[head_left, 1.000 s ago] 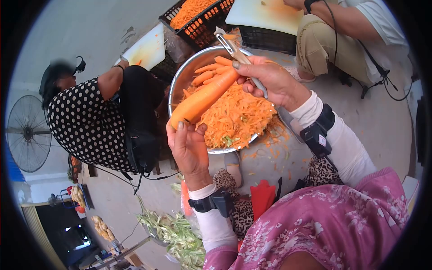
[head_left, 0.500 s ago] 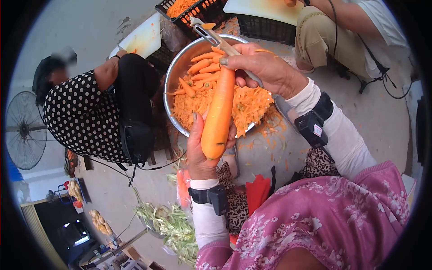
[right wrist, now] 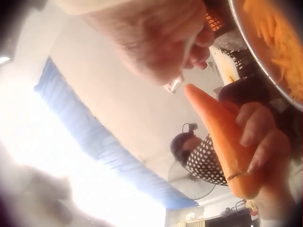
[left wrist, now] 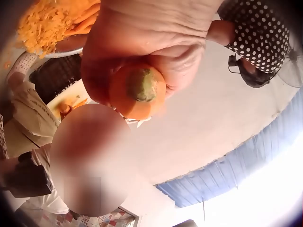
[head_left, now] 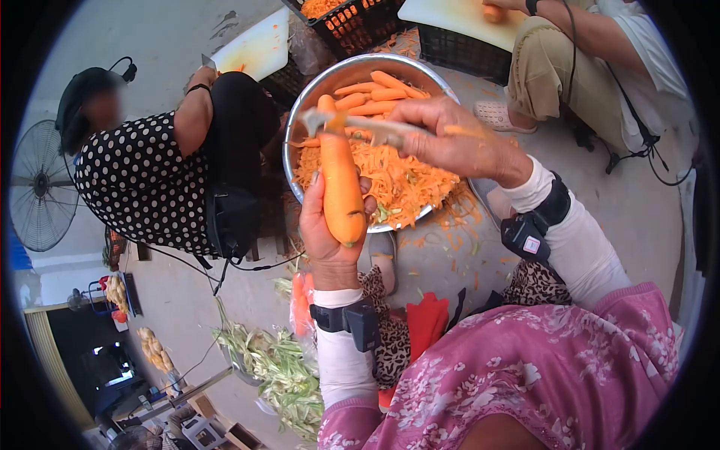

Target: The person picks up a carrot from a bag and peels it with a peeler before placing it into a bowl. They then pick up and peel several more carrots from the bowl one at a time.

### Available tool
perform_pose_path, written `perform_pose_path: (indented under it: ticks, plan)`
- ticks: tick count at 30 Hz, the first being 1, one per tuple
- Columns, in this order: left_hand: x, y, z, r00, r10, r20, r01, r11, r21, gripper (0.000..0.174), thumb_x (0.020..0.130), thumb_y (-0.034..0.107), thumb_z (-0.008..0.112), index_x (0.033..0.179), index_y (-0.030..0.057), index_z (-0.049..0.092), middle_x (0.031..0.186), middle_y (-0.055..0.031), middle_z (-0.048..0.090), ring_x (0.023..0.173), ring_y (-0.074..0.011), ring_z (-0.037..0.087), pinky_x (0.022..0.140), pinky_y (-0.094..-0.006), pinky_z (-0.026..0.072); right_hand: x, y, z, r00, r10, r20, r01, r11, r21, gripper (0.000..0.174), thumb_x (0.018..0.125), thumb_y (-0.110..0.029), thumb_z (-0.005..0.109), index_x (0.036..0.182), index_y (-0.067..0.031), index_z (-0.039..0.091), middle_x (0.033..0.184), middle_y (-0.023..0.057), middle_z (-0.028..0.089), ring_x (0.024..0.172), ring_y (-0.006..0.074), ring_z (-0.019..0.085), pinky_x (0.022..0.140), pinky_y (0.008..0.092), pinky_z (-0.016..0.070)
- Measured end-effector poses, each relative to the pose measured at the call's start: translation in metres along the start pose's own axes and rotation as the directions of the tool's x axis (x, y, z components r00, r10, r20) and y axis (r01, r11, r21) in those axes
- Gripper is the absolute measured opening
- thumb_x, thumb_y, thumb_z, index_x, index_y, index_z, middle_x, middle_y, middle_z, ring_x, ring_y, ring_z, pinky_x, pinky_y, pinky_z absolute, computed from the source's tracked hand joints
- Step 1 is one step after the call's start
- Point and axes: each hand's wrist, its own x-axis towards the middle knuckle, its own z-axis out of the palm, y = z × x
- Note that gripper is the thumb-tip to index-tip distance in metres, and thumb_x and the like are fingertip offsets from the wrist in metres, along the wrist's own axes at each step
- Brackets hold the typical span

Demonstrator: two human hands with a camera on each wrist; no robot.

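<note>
A thick orange carrot (head_left: 342, 187) lies along my left hand (head_left: 330, 240), whose thumb and fingers curl round its sides. Its green-brown stem end (left wrist: 143, 85) faces the left wrist camera, and a dark crack (right wrist: 234, 176) marks that end. My right hand (head_left: 461, 139) grips the handle of a peeler (head_left: 367, 127), its blurred head crossing the upper part of the carrot in the head view. An orange shred sticks to the back of this hand. Below both hands stands a metal basin (head_left: 294, 120) holding peeled carrots (head_left: 379, 105) and a heap of orange peelings (head_left: 405, 180).
Two people sit opposite with white cutting boards (head_left: 259, 56) on black crates (head_left: 461, 52). Another black crate (head_left: 360, 28) holds shredded orange pieces. Peelings litter the floor right of the basin. Green husks (head_left: 281, 375) lie near my left forearm, and a fan (head_left: 41, 184) stands far left.
The carrot swung from slanted to nearly upright as my left hand wrapped round it. My right hand let go of its tip and brought the peeler across it.
</note>
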Motion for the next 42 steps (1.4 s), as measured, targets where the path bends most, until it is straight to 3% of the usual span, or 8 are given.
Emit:
perform_pose_path:
  ticks: [13, 17, 19, 23, 24, 30, 37, 42]
  plan:
    - [-0.006, -0.005, 0.004, 0.997, -0.055, 0.050, 0.059, 0.995, -0.077, 0.042, 0.096, 0.037, 0.041, 0.118, 0.0017, 0.050, 0.101, -0.0130, 0.055, 0.084, -0.0220, 0.047, 0.061, -0.0315, 0.0413, -0.004, 0.017, 0.014, 0.952, -0.306, -0.026, 0.270, 0.875, -0.403, 0.015, 0.086, -0.016, 0.057, 0.088, -0.0008, 0.055, 0.070, 0.0174, 0.052, 0.066, 0.0364, 0.053, 0.060, 0.0412, 0.0415]
    - [-0.007, -0.010, 0.000, 0.997, -0.071, 0.010, 0.071, 0.997, 0.018, 0.042, 0.095, 0.036, 0.044, 0.118, 0.0007, 0.048, 0.099, -0.0127, 0.050, 0.083, -0.0217, 0.045, 0.060, -0.0303, 0.0409, 0.011, 0.032, -0.004, 0.916, -0.380, -0.128, 0.223, 0.747, -0.626, 0.018, 0.087, -0.018, 0.054, 0.091, -0.0006, 0.055, 0.080, 0.0171, 0.061, 0.080, 0.0372, 0.060, 0.067, 0.0445, 0.0472]
    - [-0.007, -0.011, -0.003, 0.994, -0.094, 0.058, 0.094, 0.996, 0.007, 0.040, 0.096, 0.034, 0.043, 0.121, 0.0029, 0.046, 0.099, -0.0130, 0.052, 0.084, -0.0235, 0.049, 0.061, -0.0318, 0.0437, 0.014, 0.042, -0.012, 0.938, -0.248, -0.243, -0.026, 0.649, -0.760, 0.015, 0.087, -0.017, 0.054, 0.092, -0.0025, 0.055, 0.081, 0.0163, 0.062, 0.081, 0.0370, 0.061, 0.066, 0.0461, 0.0487]
    - [-0.008, -0.005, -0.002, 0.977, -0.107, 0.186, 0.125, 0.989, -0.084, 0.037, 0.097, 0.032, 0.041, 0.122, 0.0042, 0.047, 0.098, -0.0141, 0.054, 0.085, -0.0253, 0.052, 0.063, -0.0340, 0.0463, 0.023, 0.058, -0.023, 0.903, -0.223, -0.366, -0.053, 0.790, -0.611, 0.017, 0.087, -0.017, 0.054, 0.091, -0.0004, 0.059, 0.075, 0.0175, 0.058, 0.069, 0.0361, 0.056, 0.062, 0.0407, 0.0443]
    - [-0.008, -0.004, -0.001, 0.978, -0.093, 0.187, 0.112, 0.990, -0.091, 0.037, 0.097, 0.032, 0.041, 0.122, 0.0042, 0.047, 0.098, -0.0141, 0.054, 0.085, -0.0253, 0.052, 0.063, -0.0340, 0.0463, 0.022, 0.056, -0.021, 0.893, -0.237, -0.381, 0.011, 0.860, -0.510, 0.021, 0.087, -0.018, 0.054, 0.094, -0.0001, 0.062, 0.075, 0.0130, 0.060, 0.067, 0.0255, 0.058, 0.063, 0.0360, 0.0453]
    - [-0.009, 0.005, -0.008, 0.997, -0.009, 0.075, 0.020, 0.990, -0.138, 0.037, 0.097, 0.032, 0.041, 0.116, 0.0020, 0.050, 0.097, -0.0143, 0.053, 0.086, -0.0243, 0.050, 0.069, -0.0364, 0.0450, 0.008, 0.021, 0.012, 0.991, -0.059, -0.120, 0.044, 0.991, -0.128, 0.023, 0.086, -0.021, 0.057, 0.094, 0.0001, 0.062, 0.072, 0.0046, 0.058, 0.068, 0.0112, 0.055, 0.062, 0.0299, 0.0450]
    - [-0.013, 0.007, -0.011, 0.995, -0.018, -0.098, -0.002, 0.981, -0.194, 0.040, 0.097, 0.035, 0.042, 0.118, 0.0034, 0.051, 0.104, -0.0199, 0.062, 0.083, -0.0288, 0.059, 0.067, -0.0371, 0.0476, -0.008, 0.020, 0.036, 0.959, -0.203, 0.197, 0.225, 0.970, -0.096, 0.021, 0.085, -0.021, 0.059, 0.094, -0.0028, 0.063, 0.079, 0.0162, 0.063, 0.076, 0.0321, 0.062, 0.068, 0.0396, 0.0472]
    - [-0.013, 0.001, -0.012, 0.997, -0.043, 0.059, 0.055, 0.973, -0.226, 0.039, 0.097, 0.035, 0.042, 0.119, 0.0032, 0.050, 0.100, -0.0154, 0.058, 0.081, -0.0265, 0.057, 0.065, -0.0367, 0.0472, 0.002, 0.022, 0.028, 0.967, -0.248, 0.057, 0.252, 0.901, -0.352, 0.016, 0.085, -0.017, 0.057, 0.088, -0.0015, 0.059, 0.076, 0.0166, 0.062, 0.075, 0.0340, 0.061, 0.067, 0.0417, 0.0467]
